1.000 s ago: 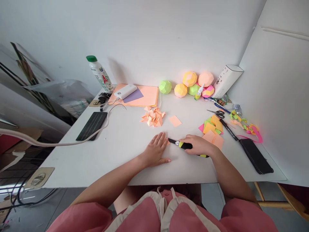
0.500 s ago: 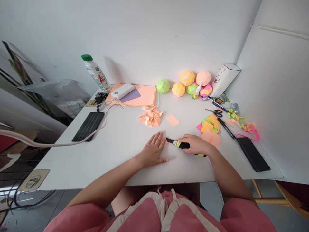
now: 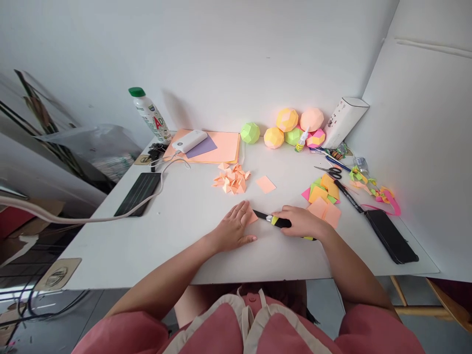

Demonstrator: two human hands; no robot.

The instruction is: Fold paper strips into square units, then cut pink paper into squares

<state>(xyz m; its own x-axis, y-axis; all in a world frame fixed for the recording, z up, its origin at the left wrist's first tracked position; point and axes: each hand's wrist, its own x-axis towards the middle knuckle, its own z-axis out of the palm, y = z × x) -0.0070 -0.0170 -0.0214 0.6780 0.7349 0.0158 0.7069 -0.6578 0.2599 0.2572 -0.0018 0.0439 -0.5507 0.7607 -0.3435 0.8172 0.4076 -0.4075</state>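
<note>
My left hand (image 3: 234, 227) lies flat on the white table (image 3: 177, 231), fingers stretched out, pressing down a small peach paper piece (image 3: 252, 216) that peeks out at its fingertips. My right hand (image 3: 300, 221) is closed round a black and yellow utility knife (image 3: 277, 221), its tip pointing left and touching the paper's edge. A loose peach square (image 3: 266, 184) lies just beyond, and a pile of folded peach paper units (image 3: 231, 179) sits behind the left hand.
Coloured paper squares (image 3: 322, 194), scissors (image 3: 331, 171), a black marker (image 3: 348, 196) and a phone (image 3: 391, 236) lie at right. Paper balls (image 3: 286, 119), a glue bottle (image 3: 301, 140) and a white box (image 3: 345, 122) stand at the back. A drink bottle (image 3: 149, 113), power bank (image 3: 189, 140), peach sheets (image 3: 223, 146) and black tablet (image 3: 139, 193) are at left.
Both hands have stayed almost in place. More of the peach paper now shows beyond my left fingertips, at the knife's tip. The view shifted slightly.
</note>
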